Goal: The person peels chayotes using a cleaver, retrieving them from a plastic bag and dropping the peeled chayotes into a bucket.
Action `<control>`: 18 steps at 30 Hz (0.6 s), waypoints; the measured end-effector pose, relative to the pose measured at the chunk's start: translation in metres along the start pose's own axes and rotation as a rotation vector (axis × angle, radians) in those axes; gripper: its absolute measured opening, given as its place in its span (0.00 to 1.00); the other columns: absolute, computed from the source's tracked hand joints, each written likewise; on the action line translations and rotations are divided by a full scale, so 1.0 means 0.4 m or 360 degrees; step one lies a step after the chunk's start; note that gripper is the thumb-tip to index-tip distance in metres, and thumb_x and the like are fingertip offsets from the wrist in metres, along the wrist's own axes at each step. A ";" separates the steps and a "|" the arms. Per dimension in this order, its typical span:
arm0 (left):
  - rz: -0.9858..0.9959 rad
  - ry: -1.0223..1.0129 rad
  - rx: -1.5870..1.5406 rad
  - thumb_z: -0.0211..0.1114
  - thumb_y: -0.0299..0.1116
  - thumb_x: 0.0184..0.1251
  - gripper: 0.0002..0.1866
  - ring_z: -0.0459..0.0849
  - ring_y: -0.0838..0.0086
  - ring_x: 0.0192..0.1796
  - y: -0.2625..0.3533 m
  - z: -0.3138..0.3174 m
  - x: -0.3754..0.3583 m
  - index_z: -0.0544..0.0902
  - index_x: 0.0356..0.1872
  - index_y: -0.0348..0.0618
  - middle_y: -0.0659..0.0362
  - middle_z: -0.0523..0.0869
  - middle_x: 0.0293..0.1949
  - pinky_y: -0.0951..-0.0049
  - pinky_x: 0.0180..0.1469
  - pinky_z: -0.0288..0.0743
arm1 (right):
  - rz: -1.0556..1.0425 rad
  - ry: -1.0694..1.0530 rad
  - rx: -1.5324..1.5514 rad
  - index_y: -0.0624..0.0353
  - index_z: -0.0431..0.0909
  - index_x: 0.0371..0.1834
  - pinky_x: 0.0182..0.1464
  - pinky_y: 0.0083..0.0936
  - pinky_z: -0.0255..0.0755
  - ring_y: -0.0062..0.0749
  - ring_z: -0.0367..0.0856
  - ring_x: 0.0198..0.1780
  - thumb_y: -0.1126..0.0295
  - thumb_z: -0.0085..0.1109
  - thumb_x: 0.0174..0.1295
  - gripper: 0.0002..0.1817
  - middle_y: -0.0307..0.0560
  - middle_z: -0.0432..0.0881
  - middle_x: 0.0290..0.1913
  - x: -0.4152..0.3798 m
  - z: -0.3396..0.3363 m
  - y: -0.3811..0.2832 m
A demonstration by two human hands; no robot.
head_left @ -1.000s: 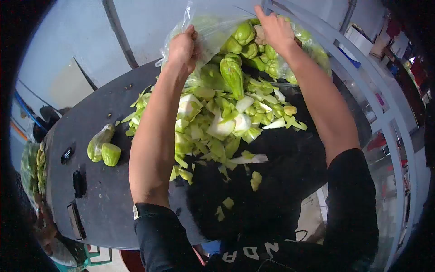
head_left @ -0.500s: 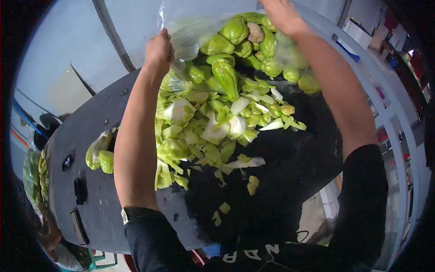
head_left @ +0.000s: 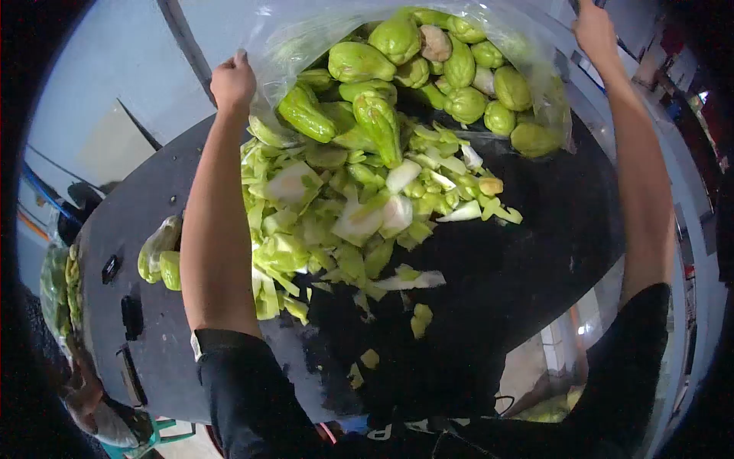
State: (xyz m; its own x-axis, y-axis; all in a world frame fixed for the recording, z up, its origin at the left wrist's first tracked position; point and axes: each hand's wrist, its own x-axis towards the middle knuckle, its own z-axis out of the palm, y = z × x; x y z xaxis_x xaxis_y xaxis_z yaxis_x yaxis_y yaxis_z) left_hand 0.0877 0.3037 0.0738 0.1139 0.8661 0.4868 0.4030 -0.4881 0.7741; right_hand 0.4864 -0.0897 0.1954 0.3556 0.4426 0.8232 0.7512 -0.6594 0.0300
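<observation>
At the far side of the table a clear plastic bag (head_left: 552,96) lies with its mouth spread wide toward me. Green chayotes (head_left: 355,63) fill it, and a few lie at its opening. My left hand (head_left: 234,80) is closed on the left edge of the bag's mouth. Up at the top right, my right hand (head_left: 595,30) is closed, with the stretched film running toward it; its fingertips are partly cut off by the frame. In front of the bag spreads a heap of pale green peelings and cut pieces (head_left: 352,222), partly under the nearest chayotes.
The dark oval table (head_left: 474,306) carries loose scraps (head_left: 420,320) near its front. Beyond my left forearm sit two chayotes (head_left: 159,249) and several small black objects (head_left: 131,317). A light wall stands behind, and a pale railing runs along the right.
My hands have moved apart, left hand leftward and right hand far to the right. The bag's mouth has opened wider, showing more chayotes.
</observation>
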 end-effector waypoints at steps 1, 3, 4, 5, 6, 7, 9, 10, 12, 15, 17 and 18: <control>0.0139 0.0061 0.0189 0.62 0.51 0.68 0.23 0.85 0.56 0.36 -0.015 0.010 -0.014 0.81 0.42 0.35 0.49 0.85 0.28 0.61 0.42 0.77 | 0.0162 -0.0040 0.0162 0.66 0.68 0.65 0.57 0.49 0.68 0.65 0.74 0.56 0.77 0.59 0.56 0.30 0.71 0.76 0.55 -0.028 -0.016 0.013; 0.0304 0.0125 0.0391 0.65 0.52 0.65 0.26 0.86 0.50 0.42 -0.028 0.013 -0.033 0.80 0.45 0.35 0.46 0.87 0.32 0.59 0.49 0.77 | 0.0162 0.0129 0.0158 0.64 0.65 0.68 0.59 0.47 0.68 0.64 0.74 0.56 0.75 0.62 0.55 0.34 0.72 0.75 0.56 -0.104 -0.031 0.016; 0.0433 0.0354 0.0436 0.67 0.53 0.63 0.28 0.86 0.47 0.44 -0.025 0.007 -0.052 0.79 0.48 0.35 0.45 0.87 0.35 0.58 0.50 0.77 | 0.0144 0.0300 0.0131 0.62 0.62 0.71 0.60 0.45 0.68 0.63 0.75 0.57 0.72 0.65 0.53 0.39 0.74 0.75 0.57 -0.149 -0.045 0.009; 0.0553 0.0587 0.0470 0.68 0.54 0.61 0.31 0.85 0.45 0.45 -0.026 -0.001 -0.074 0.77 0.51 0.35 0.44 0.87 0.39 0.56 0.51 0.76 | 0.0152 0.0304 0.0130 0.62 0.62 0.71 0.60 0.45 0.68 0.63 0.75 0.57 0.72 0.65 0.53 0.39 0.74 0.75 0.57 -0.192 -0.060 -0.004; 0.0311 0.0486 0.0469 0.75 0.47 0.56 0.33 0.86 0.51 0.40 0.020 -0.037 -0.113 0.73 0.52 0.32 0.43 0.84 0.41 0.59 0.44 0.79 | 0.0158 0.0237 0.0295 0.59 0.66 0.66 0.51 0.43 0.73 0.55 0.80 0.48 0.71 0.64 0.55 0.33 0.63 0.79 0.48 -0.238 -0.074 -0.027; 0.0317 0.0489 0.0468 0.75 0.47 0.56 0.33 0.86 0.51 0.40 0.017 -0.052 -0.095 0.73 0.52 0.32 0.43 0.84 0.41 0.59 0.44 0.79 | 0.0164 0.0175 0.0462 0.55 0.69 0.61 0.43 0.40 0.78 0.47 0.84 0.38 0.70 0.62 0.56 0.27 0.53 0.83 0.39 -0.282 -0.088 -0.055; -0.0677 -0.0287 -0.0740 0.79 0.36 0.52 0.29 0.84 0.62 0.32 -0.010 -0.100 -0.036 0.71 0.48 0.34 0.47 0.81 0.38 0.66 0.33 0.78 | 0.0279 0.0167 0.0774 0.57 0.70 0.60 0.43 0.42 0.77 0.51 0.85 0.38 0.66 0.66 0.51 0.30 0.57 0.84 0.36 -0.364 -0.116 -0.127; -0.0874 -0.0125 -0.1345 0.77 0.26 0.52 0.22 0.79 0.72 0.28 0.011 -0.115 -0.062 0.72 0.41 0.36 0.53 0.79 0.32 0.72 0.26 0.73 | 0.0286 0.0172 0.0781 0.57 0.70 0.60 0.43 0.42 0.77 0.51 0.85 0.38 0.66 0.66 0.51 0.30 0.57 0.84 0.36 -0.399 -0.113 -0.145; -0.0387 0.0203 -0.1301 0.75 0.25 0.53 0.19 0.78 0.72 0.27 0.066 -0.092 -0.137 0.72 0.40 0.36 0.54 0.79 0.32 0.71 0.27 0.73 | 0.0249 0.0064 0.1044 0.61 0.69 0.61 0.43 0.39 0.78 0.45 0.85 0.35 0.66 0.67 0.51 0.32 0.54 0.84 0.34 -0.455 -0.108 -0.175; 0.1044 0.0449 -0.0370 0.69 0.22 0.51 0.12 0.82 0.64 0.40 0.120 -0.065 -0.248 0.76 0.36 0.37 0.53 0.81 0.40 0.68 0.41 0.78 | 0.0689 -0.0282 0.1266 0.67 0.68 0.60 0.42 0.37 0.78 0.40 0.84 0.33 0.68 0.66 0.51 0.32 0.53 0.84 0.33 -0.486 -0.146 -0.269; 0.1534 -0.0055 0.0292 0.67 0.23 0.48 0.16 0.78 0.50 0.52 0.218 -0.081 -0.379 0.80 0.42 0.41 0.48 0.81 0.46 0.58 0.59 0.73 | 0.0684 -0.0385 0.1565 0.68 0.68 0.60 0.41 0.34 0.78 0.36 0.84 0.33 0.69 0.66 0.52 0.31 0.52 0.83 0.33 -0.498 -0.117 -0.298; 0.1567 -0.0499 0.0526 0.65 0.23 0.50 0.19 0.78 0.51 0.55 0.239 -0.061 -0.402 0.81 0.47 0.44 0.48 0.81 0.49 0.58 0.59 0.74 | 0.0694 -0.0346 0.1522 0.68 0.69 0.55 0.39 0.32 0.77 0.35 0.84 0.34 0.71 0.65 0.52 0.26 0.50 0.83 0.32 -0.502 -0.114 -0.324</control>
State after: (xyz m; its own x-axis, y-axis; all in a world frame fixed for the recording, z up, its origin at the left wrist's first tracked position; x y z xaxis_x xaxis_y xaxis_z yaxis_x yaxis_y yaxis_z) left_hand 0.0857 0.1150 0.0795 0.7291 0.1220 0.6735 0.2270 -0.9714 -0.0698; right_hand 0.2921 -0.1209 0.0520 0.7189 0.4450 0.5340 0.6255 -0.0790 -0.7762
